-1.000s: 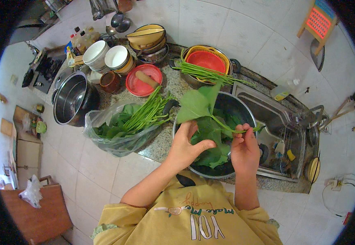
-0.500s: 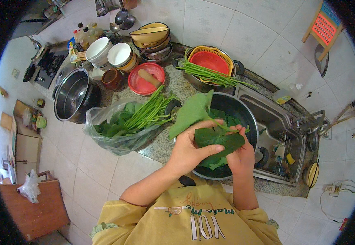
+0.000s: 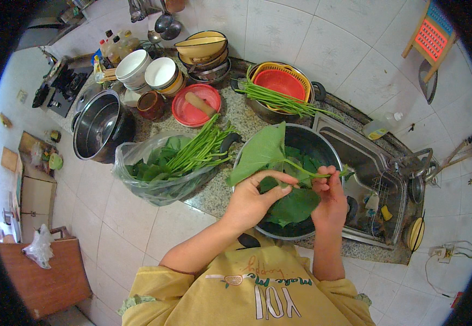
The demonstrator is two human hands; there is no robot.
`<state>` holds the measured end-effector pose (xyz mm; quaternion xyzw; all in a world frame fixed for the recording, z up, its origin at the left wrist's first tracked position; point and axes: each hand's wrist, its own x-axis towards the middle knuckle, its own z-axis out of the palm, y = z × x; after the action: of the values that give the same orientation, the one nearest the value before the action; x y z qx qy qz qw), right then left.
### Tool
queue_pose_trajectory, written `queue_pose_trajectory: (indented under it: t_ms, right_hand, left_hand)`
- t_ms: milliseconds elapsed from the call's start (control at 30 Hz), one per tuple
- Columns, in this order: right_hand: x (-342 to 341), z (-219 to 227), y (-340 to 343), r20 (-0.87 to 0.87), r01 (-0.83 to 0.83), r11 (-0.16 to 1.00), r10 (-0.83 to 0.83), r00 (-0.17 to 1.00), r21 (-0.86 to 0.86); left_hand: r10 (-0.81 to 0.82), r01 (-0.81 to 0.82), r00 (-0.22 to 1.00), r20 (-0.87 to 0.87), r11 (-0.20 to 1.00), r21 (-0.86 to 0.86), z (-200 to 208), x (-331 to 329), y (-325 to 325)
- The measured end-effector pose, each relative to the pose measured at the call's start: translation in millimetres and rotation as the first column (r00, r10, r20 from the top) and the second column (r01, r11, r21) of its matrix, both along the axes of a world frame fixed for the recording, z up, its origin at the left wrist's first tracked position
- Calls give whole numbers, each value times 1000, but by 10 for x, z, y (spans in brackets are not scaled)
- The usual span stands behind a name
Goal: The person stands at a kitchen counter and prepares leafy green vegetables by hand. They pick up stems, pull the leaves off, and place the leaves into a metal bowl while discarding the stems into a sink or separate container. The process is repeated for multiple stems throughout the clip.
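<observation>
Over a large metal pot (image 3: 340, 163), both my hands work on leafy greens. My left hand (image 3: 255, 205) has thumb and index finger pinched on a dark green leaf (image 3: 295, 207), which hangs down over the pot. My right hand (image 3: 331, 204) grips a green stem (image 3: 307, 170) near its end with the fingertips. That stem runs left to a broad, lighter leaf (image 3: 260, 154) standing above my left hand. More cut leaves (image 3: 306, 157) lie inside the pot, partly hidden by my hands.
Left of the pot, a clear plastic bag (image 3: 160, 190) holds leaves and long green stems (image 3: 200, 149). Trimmed stems (image 3: 284, 100) lie across a pot with a red basket (image 3: 280, 84). A steel sink (image 3: 360, 157) adjoins on the right. A red colander (image 3: 184, 111) and dark pot (image 3: 99, 136) stand left.
My right hand has moved slightly right and down, drawing the stem out straighter. My left thumb and index finger have closed together, and the dark leaf has dropped lower.
</observation>
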<state>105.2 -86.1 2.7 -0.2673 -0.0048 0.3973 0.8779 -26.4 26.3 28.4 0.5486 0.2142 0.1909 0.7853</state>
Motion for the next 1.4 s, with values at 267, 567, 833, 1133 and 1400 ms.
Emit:
queue_pose_trajectory:
  t_ms: [267, 567, 833, 1133, 1400]
  right_hand:
    - [123, 69, 9, 56, -142, 959, 132, 990, 244]
    - [185, -159, 167, 169, -235, 960, 208, 963, 155]
    - [226, -380, 247, 275, -163, 966, 103, 956, 203]
    - [75, -266, 254, 206, -16, 986, -19, 978, 166]
    - [-51, -211, 303, -112, -102, 915, 157, 981, 391]
  left_hand:
    - [1, 142, 962, 272, 850, -507, -410, -78, 121]
    - [-142, 109, 972, 185, 978, 178, 90, -132, 121]
    - [271, -225, 958, 92, 511, 829, 174, -170, -16]
    - [366, -292, 927, 83, 566, 771, 116, -139, -49]
    - [282, -337, 932, 229, 433, 836, 166, -150, -119]
